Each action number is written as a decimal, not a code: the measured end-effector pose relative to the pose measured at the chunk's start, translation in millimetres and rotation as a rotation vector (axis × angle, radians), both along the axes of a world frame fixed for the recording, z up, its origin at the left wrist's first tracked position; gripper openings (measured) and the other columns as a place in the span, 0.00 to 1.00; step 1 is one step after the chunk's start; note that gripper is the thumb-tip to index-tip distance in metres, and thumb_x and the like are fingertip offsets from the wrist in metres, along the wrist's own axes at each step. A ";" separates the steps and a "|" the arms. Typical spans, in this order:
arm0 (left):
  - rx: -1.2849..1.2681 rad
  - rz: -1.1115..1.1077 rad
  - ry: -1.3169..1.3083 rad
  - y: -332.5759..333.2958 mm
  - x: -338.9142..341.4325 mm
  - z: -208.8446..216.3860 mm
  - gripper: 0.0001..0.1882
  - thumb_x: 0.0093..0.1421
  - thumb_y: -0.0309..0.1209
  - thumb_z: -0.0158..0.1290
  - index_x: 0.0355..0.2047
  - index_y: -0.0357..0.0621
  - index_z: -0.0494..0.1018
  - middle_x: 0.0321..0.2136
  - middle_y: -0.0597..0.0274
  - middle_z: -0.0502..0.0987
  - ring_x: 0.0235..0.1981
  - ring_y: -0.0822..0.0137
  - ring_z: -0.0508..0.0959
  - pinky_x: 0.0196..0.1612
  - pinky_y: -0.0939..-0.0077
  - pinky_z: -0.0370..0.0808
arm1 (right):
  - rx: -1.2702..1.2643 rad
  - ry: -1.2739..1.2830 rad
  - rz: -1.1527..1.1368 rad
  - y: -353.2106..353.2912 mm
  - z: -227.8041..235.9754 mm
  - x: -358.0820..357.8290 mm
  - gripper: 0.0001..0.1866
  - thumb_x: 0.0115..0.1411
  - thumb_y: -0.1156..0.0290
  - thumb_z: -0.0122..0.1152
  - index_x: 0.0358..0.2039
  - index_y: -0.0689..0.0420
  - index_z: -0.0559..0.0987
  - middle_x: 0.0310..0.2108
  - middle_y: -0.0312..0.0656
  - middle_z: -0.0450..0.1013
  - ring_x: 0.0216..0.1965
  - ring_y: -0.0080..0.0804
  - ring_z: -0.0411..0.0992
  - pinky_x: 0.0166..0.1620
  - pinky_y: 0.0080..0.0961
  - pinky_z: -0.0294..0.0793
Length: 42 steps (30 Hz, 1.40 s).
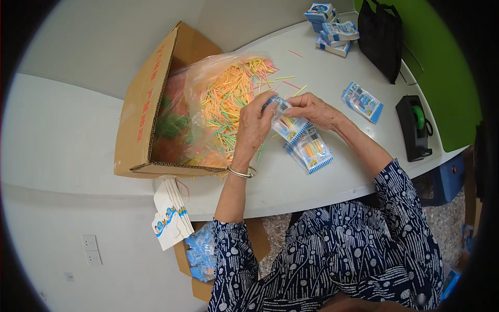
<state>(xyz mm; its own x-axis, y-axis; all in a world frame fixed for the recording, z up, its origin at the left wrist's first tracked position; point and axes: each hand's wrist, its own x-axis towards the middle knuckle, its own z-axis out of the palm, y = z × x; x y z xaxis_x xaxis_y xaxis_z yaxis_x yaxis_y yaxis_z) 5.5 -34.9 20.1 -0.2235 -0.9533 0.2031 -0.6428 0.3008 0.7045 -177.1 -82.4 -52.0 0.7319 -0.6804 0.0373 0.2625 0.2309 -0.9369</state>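
Both hands meet over the white worktop; the left hand and the right hand each close their grip on the same small clear packet with a blue-striped edge, held just above the worktop with coloured sticks showing inside it; I cannot tell whether its mouth is sealed yet. Directly under it lie a few filled packets, overlapping one another; one more filled packet lies apart to the right, near the black tape dispenser; so a handful look finished. Much seems left: the cardboard box to the left, tipped on its side, holds a clear bag full of loose coloured sticks, some spilling onto the worktop; a stack of small boxes stands at the far edge beside a black bag; flat white cartons hang off the near edge.
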 end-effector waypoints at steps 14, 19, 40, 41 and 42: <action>0.076 -0.112 0.120 -8.3 -6.2 0.6 0.21 0.52 0.28 0.56 0.46 0.39 0.65 0.37 0.48 0.75 0.39 0.55 0.78 0.40 0.68 0.73 | -0.092 0.182 -0.015 13.2 13.9 -7.8 0.11 0.49 0.67 0.68 0.31 0.59 0.81 0.26 0.32 0.76 0.28 0.14 0.69 0.34 0.13 0.65; -0.009 -0.154 0.131 -9.5 -6.7 -4.1 0.22 0.52 0.27 0.55 0.47 0.41 0.63 0.37 0.48 0.75 0.39 0.54 0.78 0.41 0.66 0.72 | -0.030 0.138 -0.038 16.5 20.0 -8.3 0.11 0.49 0.66 0.69 0.29 0.60 0.81 0.25 0.33 0.76 0.26 0.14 0.68 0.33 0.14 0.65; -0.234 -0.222 -0.440 16.2 20.9 -60.4 0.08 0.49 0.22 0.52 0.31 0.37 0.69 0.29 0.48 0.73 0.35 0.54 0.74 0.37 0.63 0.72 | 0.056 0.230 -0.232 -0.2 5.4 -42.1 0.18 0.50 0.58 0.70 0.27 0.63 0.79 0.24 0.36 0.74 0.26 0.16 0.69 0.25 0.15 0.66; -0.240 -0.230 -0.438 18.4 14.5 -64.5 0.08 0.49 0.22 0.52 0.31 0.37 0.69 0.29 0.48 0.73 0.35 0.54 0.74 0.37 0.63 0.72 | 0.038 0.220 -0.232 -1.8 -0.3 -41.9 0.17 0.53 0.59 0.68 0.26 0.63 0.80 0.23 0.35 0.75 0.25 0.14 0.68 0.21 0.14 0.62; -0.293 -0.237 -0.544 20.7 8.9 -67.9 0.08 0.48 0.21 0.51 0.31 0.36 0.68 0.27 0.48 0.72 0.34 0.53 0.74 0.37 0.63 0.71 | 0.034 0.220 -0.241 -2.8 -5.7 -42.0 0.17 0.53 0.59 0.68 0.26 0.63 0.80 0.23 0.35 0.75 0.25 0.14 0.68 0.21 0.14 0.62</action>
<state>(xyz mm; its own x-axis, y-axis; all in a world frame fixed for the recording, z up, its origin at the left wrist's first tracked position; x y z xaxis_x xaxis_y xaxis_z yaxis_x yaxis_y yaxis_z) 14.4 -14.2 -47.9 -0.5644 -0.7882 0.2455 -0.7768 0.6077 0.1653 -219.1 -85.2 -57.6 0.5372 -0.8334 -0.1298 0.1056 0.2191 -0.9700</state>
